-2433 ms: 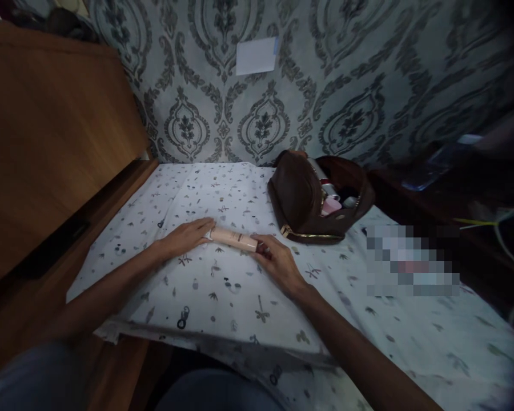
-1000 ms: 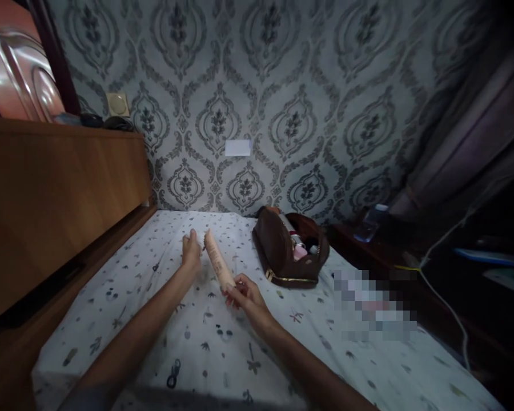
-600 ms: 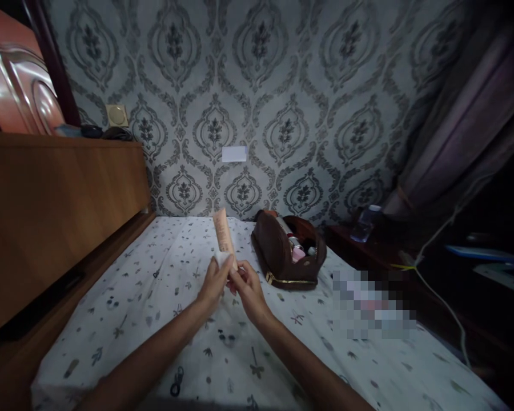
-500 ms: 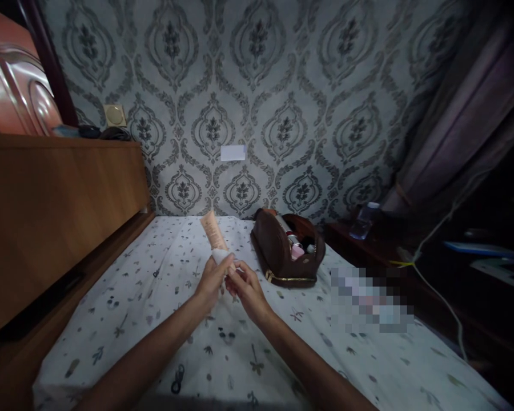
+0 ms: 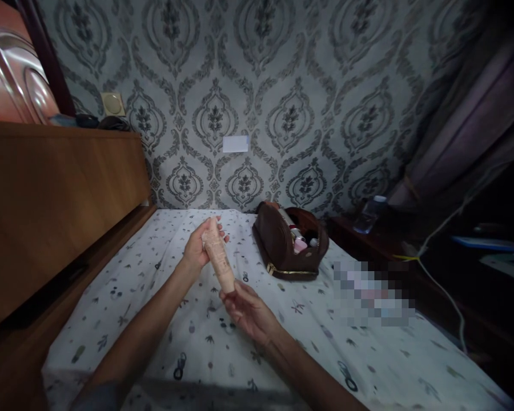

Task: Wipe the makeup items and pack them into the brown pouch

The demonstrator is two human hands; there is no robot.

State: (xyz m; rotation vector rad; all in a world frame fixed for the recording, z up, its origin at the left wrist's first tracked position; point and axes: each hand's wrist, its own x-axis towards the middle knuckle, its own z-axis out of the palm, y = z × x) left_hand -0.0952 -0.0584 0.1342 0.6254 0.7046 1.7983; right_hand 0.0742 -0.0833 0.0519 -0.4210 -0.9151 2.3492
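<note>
A peach-coloured squeeze tube (image 5: 218,257) with small print slants between my two hands above the bed. My left hand (image 5: 196,245) is closed around its upper, narrower end, the fingertips showing past the far side. Something pale lies between that palm and the tube; I cannot make out what it is. Down at the wide lower end, my right hand (image 5: 249,311) pinches the tube between thumb and fingers. To the right of both hands, an open brown toiletry bag (image 5: 278,242) stands on the sheet, with several bottles and a pink-topped item (image 5: 300,245) inside.
The patterned white sheet (image 5: 154,342) covers the bed. A wooden cabinet (image 5: 64,217) borders it on the left, and the patterned wall rises behind. At right are a clear plastic bottle (image 5: 369,216), a white cable (image 5: 443,297) and a blurred-out patch on the sheet.
The tube has flipped end for end, its wide end now low in my right hand. My left hand has moved up and away to the narrow end. The view has tilted slightly.
</note>
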